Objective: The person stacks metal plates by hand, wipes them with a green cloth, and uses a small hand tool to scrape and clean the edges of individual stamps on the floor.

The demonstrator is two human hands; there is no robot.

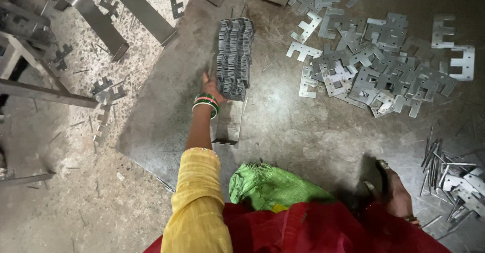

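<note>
My left hand (210, 87), with green and red bangles on the wrist and a yellow sleeve behind it, reaches forward and grips the near left corner of a long stack of thin grey metal plates (235, 51). The stack lies on edge on a flat metal sheet (161, 121) on the floor. My fingers are partly hidden behind the stack. My right hand is out of sight.
A heap of loose notched metal plates (376, 68) spreads over the floor at the right. Bent metal strips (103, 23) and a bar frame (45, 94) lie at the left. Thin scrap slivers (438, 164) sit at the far right, near my bare foot (398, 198). A green sack (270, 185) rests on my lap.
</note>
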